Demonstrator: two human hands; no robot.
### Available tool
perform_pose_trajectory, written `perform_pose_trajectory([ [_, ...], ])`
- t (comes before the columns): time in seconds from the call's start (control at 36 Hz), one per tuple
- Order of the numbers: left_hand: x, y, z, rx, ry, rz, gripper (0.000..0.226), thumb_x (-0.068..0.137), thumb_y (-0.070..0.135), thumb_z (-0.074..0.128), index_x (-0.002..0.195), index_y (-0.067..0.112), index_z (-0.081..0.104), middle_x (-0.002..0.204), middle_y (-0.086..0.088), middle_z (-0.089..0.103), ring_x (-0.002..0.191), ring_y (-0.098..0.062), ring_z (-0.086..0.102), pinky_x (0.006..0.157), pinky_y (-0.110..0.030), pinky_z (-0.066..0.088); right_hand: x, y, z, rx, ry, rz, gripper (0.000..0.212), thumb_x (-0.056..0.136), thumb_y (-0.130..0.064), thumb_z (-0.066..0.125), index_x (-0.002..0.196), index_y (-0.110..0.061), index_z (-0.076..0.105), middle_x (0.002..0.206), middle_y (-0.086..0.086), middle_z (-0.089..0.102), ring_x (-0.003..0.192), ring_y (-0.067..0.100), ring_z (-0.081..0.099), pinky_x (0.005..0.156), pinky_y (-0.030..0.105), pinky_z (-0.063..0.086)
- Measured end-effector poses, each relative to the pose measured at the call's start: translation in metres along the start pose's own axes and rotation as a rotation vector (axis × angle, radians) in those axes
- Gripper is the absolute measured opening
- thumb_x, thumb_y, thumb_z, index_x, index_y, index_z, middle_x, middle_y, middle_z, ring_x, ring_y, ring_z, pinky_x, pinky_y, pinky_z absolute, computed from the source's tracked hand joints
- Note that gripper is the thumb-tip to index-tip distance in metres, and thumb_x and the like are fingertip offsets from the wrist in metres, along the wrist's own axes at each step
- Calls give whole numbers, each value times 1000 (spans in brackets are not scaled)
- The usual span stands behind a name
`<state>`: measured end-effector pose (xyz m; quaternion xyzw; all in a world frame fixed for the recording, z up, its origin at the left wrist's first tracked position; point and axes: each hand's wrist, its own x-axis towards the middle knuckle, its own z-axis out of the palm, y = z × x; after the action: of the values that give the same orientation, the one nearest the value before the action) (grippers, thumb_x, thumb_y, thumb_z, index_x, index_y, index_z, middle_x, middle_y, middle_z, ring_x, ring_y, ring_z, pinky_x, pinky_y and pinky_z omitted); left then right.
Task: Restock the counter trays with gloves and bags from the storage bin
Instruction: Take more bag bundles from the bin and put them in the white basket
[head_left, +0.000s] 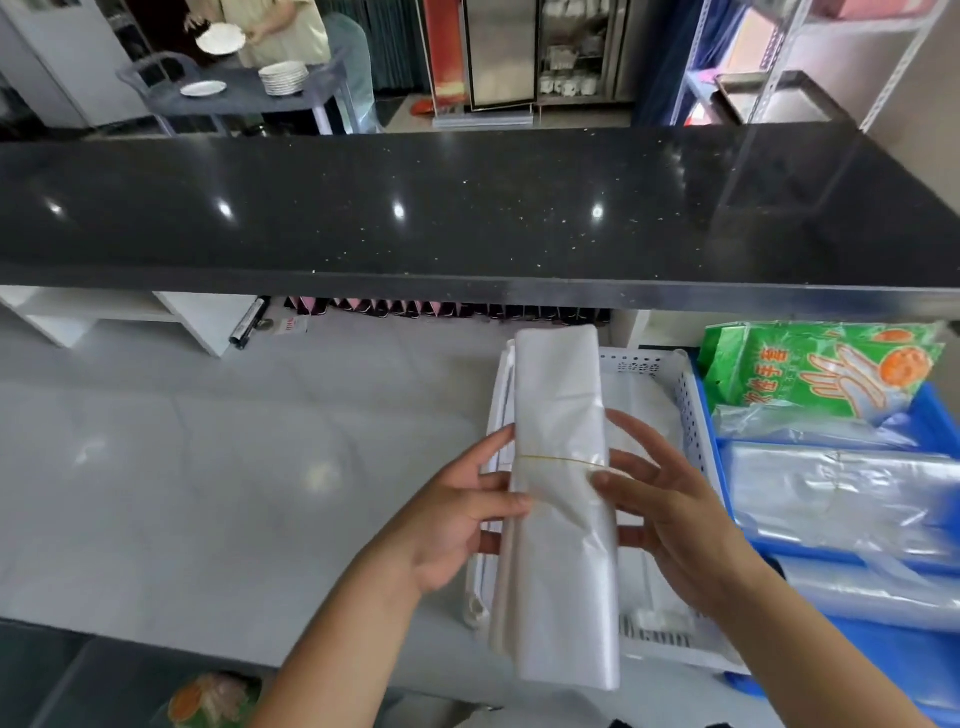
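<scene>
Left hand (457, 519) at lower centre, fingers pinching left edge of bag bundle (558, 519). Bundle: long, folded, translucent plastic, thin yellow band (561, 460) round middle, held above white perforated tray (691, 415). Right hand (675, 525) spread, fingertips gripping bundle's right edge. Right of frame: blue bin (930, 405) with green glove packs (821, 374), clear bags (841, 499). Black glossy counter (415, 208) across top.

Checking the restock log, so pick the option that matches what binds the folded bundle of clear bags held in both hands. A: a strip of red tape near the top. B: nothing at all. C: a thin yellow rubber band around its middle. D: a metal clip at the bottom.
C: a thin yellow rubber band crosses the middle of the bundle of clear bags, between the left hand and right hand.
</scene>
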<state>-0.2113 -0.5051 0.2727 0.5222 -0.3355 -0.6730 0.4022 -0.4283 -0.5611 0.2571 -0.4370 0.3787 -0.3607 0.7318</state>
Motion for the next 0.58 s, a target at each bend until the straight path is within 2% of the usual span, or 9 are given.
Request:
perform_pose_trajectory([
  [0.08,6,-8,12,-14,6,-41,65,87,-7,63,133,38,56,110,-12,73,91,-21,70,65,-32,57,-6,8,-17,8,-8,51,71,71,-17,82,131,-43,56,116,8,71,89,24,71,69,41,56],
  [0.17,9,-10,15,2,37,-49,54,89,0,64,124,40,61,106,-6,76,89,-16,72,64,-29,57,-3,15,-24,79,3,110,68,72,-10,80,129,-42,58,112,9,72,86,23,72,68,39,56],
  [0.22,9,-10,11,17,113,-21,49,90,4,65,129,33,61,111,-6,75,96,-15,71,73,-30,58,4,20,-24,127,37,140,66,73,-6,77,126,-40,61,107,8,74,81,22,72,64,37,57],
  [0.31,5,-14,-4,51,336,45,46,90,5,66,129,29,62,125,-8,66,109,-13,66,96,-32,52,23,28,-21,147,103,173,64,77,3,72,125,-38,62,102,6,75,77,22,73,59,35,57],
  [0.36,0,-22,-14,62,431,50,46,91,8,65,129,33,60,129,-4,62,116,-9,61,102,-30,48,38,30,-16,138,138,190,64,79,7,69,124,-38,60,107,8,75,81,27,74,60,39,58],
  [0.44,-10,-38,-23,90,470,-4,46,93,13,64,132,36,56,133,2,57,120,-5,55,104,-34,45,61,32,-8,84,177,191,66,80,8,69,128,-36,58,114,13,70,89,34,73,65,45,60],
  [0.5,-16,-49,-24,107,453,-46,46,93,17,64,131,41,56,134,5,56,121,-7,55,103,-36,47,72,37,0,-181,199,147,68,80,5,72,135,-32,54,122,11,65,83,29,73,62,41,61],
  [0.53,-19,-53,-22,115,439,-67,45,93,18,65,129,44,56,134,7,56,121,-8,56,102,-36,49,76,40,4,-441,210,104,67,81,-1,73,138,-31,52,128,8,62,85,26,72,64,39,61],
  [0.58,-23,-60,-19,119,406,-98,45,92,19,66,126,46,57,132,8,59,118,-10,60,101,-39,51,79,46,9,-958,211,10,63,84,-17,72,140,-32,50,138,3,56,103,25,65,79,37,59],
])
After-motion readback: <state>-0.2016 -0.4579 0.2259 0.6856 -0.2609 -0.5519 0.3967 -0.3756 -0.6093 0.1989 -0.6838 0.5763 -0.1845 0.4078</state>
